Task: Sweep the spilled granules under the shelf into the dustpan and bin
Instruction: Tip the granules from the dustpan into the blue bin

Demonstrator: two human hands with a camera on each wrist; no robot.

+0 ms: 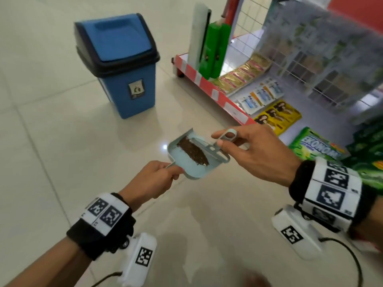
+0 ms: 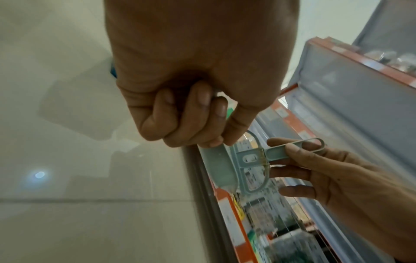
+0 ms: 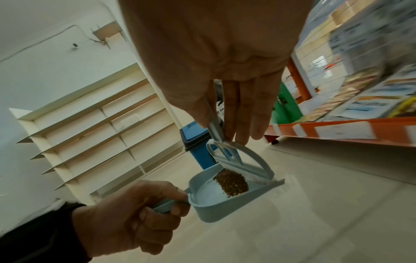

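Granules are heaped in the dustpan, which is gripped by its handle in the curled left hand and held above the floor. The brush is pinched by its handle in the right hand, its head seemingly resting on the pan's edge. The bin stands closed beyond, near the shelf.

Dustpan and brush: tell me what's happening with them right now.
A person holds a small pale-blue dustpan by its handle in the left hand, lifted above the tiled floor. A pile of brown granules lies in it. The right hand pinches the matching brush by its handle, its head resting at the pan's edge beside the pile. The blue swing-lid bin stands just ahead, lid closed; nothing is tipped in yet.
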